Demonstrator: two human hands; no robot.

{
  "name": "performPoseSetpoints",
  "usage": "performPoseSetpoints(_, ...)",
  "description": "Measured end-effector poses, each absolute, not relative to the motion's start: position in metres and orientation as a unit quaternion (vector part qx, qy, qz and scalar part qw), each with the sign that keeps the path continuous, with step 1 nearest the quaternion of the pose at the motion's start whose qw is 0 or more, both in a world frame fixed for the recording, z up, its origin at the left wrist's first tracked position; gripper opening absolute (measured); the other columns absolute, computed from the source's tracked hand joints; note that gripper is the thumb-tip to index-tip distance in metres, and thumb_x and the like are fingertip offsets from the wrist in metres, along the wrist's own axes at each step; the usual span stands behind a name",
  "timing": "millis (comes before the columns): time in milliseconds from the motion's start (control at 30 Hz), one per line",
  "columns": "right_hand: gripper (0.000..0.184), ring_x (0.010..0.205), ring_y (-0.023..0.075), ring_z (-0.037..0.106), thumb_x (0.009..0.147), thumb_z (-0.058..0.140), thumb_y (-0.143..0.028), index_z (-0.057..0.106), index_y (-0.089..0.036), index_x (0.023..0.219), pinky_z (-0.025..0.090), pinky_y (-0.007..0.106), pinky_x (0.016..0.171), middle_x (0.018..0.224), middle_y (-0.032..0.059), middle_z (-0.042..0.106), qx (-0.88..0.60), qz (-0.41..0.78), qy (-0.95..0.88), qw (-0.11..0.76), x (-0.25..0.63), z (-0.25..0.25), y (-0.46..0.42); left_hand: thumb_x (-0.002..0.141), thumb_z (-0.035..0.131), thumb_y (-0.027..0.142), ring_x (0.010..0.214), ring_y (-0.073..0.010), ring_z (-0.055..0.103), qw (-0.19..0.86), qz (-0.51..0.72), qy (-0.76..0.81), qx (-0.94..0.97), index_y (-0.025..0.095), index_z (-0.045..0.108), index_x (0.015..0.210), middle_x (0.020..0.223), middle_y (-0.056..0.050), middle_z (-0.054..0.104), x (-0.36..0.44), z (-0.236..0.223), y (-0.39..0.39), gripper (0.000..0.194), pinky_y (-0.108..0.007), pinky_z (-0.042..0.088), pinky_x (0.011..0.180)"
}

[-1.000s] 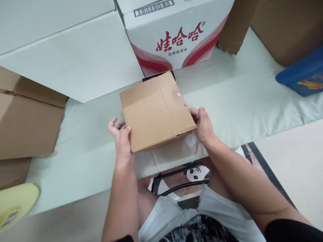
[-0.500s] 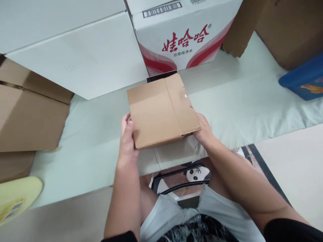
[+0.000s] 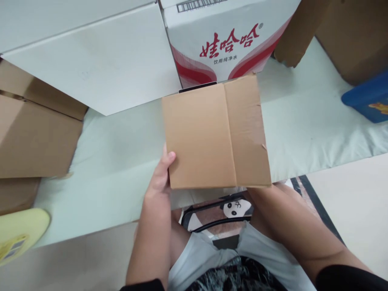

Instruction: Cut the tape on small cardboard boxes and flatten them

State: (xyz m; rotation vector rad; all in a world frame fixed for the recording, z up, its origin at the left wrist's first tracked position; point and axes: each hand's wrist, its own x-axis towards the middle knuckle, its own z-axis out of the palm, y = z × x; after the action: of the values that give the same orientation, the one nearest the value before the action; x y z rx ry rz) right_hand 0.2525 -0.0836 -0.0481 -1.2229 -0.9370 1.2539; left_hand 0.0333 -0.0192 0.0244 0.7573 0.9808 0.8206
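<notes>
A plain brown cardboard box [image 3: 200,137] is held in front of me, its face with a lengthwise flap seam turned up toward my view. My left hand [image 3: 160,173] grips its lower left edge, the thumb on the near face and the fingers mostly behind. From the lower right, my right forearm [image 3: 291,222] reaches under the box, whose corner hides that hand; it appears to support the box from below. Behind the box's top edge, a thin dark flat object [image 3: 197,87] shows only as a strip.
Beyond stand a white box [image 3: 106,76] and a white-and-red printed carton [image 3: 224,48]. Brown cartons [image 3: 39,133] are at left, above a pale yellow container [image 3: 24,232]. A blue container [image 3: 368,99] sits at right on the light green cloth [image 3: 115,161]. Below is a panda-printed item [image 3: 236,209].
The box has come closer and turned more upright, shifting right and covering most of the dark flat object. My right hand has slid from its right edge to underneath, out of sight.
</notes>
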Motion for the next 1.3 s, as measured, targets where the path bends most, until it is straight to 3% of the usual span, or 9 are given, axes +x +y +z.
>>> performPoseSetpoints(67,0.070,0.051,0.0165,0.050,0.081,0.020,-0.089,0.045,-0.027,0.059,0.051,0.032,0.051,0.047,-0.0019,0.042,-0.518,0.507,-0.394,0.565,0.249,-0.040,-0.080,0.059,0.084,0.052,0.126,-0.0397,0.062,0.726,0.381,0.441,0.365,0.022,0.067,0.106,0.114,-0.013,0.074,0.030,0.023,-0.016,0.058,-0.049,0.058,0.097)
performPoseSetpoints(167,0.067,0.052,0.0147,0.043,0.074,0.045,-0.089,0.041,-0.026,0.053,0.044,0.032,0.052,0.048,-0.0020,0.041,-0.527,0.460,-0.401,0.591,0.240,-0.022,-0.078,0.064,0.079,0.052,0.123,-0.0385,0.064,0.684,0.436,0.457,0.366,0.022,0.068,0.105,0.116,-0.012,0.074,0.023,0.021,-0.007,0.053,-0.049,0.058,0.095)
performPoseSetpoints(300,0.060,0.055,0.0145,0.047,0.087,0.048,-0.072,0.045,-0.023,0.052,0.040,0.033,0.060,0.054,-0.0001,0.049,-0.521,0.395,-0.455,0.604,0.233,0.001,-0.082,0.072,0.071,0.050,0.128,-0.0314,0.060,0.609,0.541,0.469,0.342,0.023,0.070,0.098,0.112,-0.006,0.074,0.012,0.021,0.003,0.037,-0.040,0.057,0.099)
performPoseSetpoints(500,0.050,0.069,0.0176,0.057,0.095,0.042,-0.063,0.056,-0.023,0.069,0.043,0.034,0.072,0.069,0.0020,0.061,-0.537,0.382,-0.503,0.560,0.235,0.007,-0.081,0.076,0.069,0.051,0.136,-0.0303,0.051,0.589,0.566,0.463,0.346,0.022,0.066,0.098,0.117,-0.005,0.071,0.008,0.023,0.006,0.037,-0.040,0.050,0.109)
performPoseSetpoints(700,0.043,0.091,0.0199,0.061,0.088,0.054,-0.065,0.060,-0.023,0.093,0.045,0.037,0.086,0.093,0.0044,0.067,-0.566,0.354,-0.482,0.567,0.236,0.002,-0.079,0.072,0.072,0.053,0.128,-0.0298,0.057,0.590,0.568,0.465,0.336,0.021,0.065,0.102,0.122,-0.007,0.070,0.016,0.023,0.005,0.045,-0.040,0.052,0.105)
performPoseSetpoints(833,0.041,0.080,0.0174,0.062,0.085,0.061,-0.061,0.059,-0.023,0.099,0.048,0.034,0.077,0.087,0.0022,0.068,-0.566,0.417,-0.426,0.570,0.231,-0.001,-0.076,0.064,0.082,0.048,0.128,-0.0283,0.058,0.574,0.559,0.478,0.360,0.023,0.064,0.108,0.130,-0.007,0.067,0.023,0.019,0.002,0.054,-0.037,0.052,0.103)
performPoseSetpoints(1033,0.039,0.083,0.0191,0.061,0.083,0.063,-0.061,0.060,-0.023,0.092,0.051,0.033,0.075,0.089,0.0035,0.068,-0.603,0.379,-0.327,0.622,0.234,-0.001,-0.073,0.073,0.069,0.068,0.133,-0.0319,0.056,0.628,0.500,0.446,0.397,0.025,0.067,0.107,0.133,-0.008,0.065,0.018,0.017,0.001,0.056,-0.042,0.053,0.102)
performPoseSetpoints(1200,0.037,0.078,0.0200,0.058,0.085,0.057,-0.060,0.052,-0.025,0.078,0.049,0.033,0.068,0.078,0.0029,0.059,-0.619,0.357,-0.220,0.664,0.240,-0.005,-0.070,0.055,0.091,0.048,0.137,-0.0336,0.053,0.594,0.479,0.437,0.476,0.030,0.068,0.120,0.140,-0.007,0.062,0.006,0.013,0.002,0.071,-0.038,0.055,0.100)
performPoseSetpoints(1300,0.036,0.077,0.0197,0.056,0.083,0.061,-0.056,0.047,-0.025,0.073,0.049,0.032,0.068,0.075,0.0021,0.055,-0.606,0.365,-0.201,0.677,0.240,-0.006,-0.068,0.054,0.095,0.043,0.140,-0.0333,0.051,0.585,0.475,0.445,0.484,0.032,0.067,0.124,0.147,-0.007,0.057,0.005,0.011,0.002,0.076,-0.036,0.055,0.100)
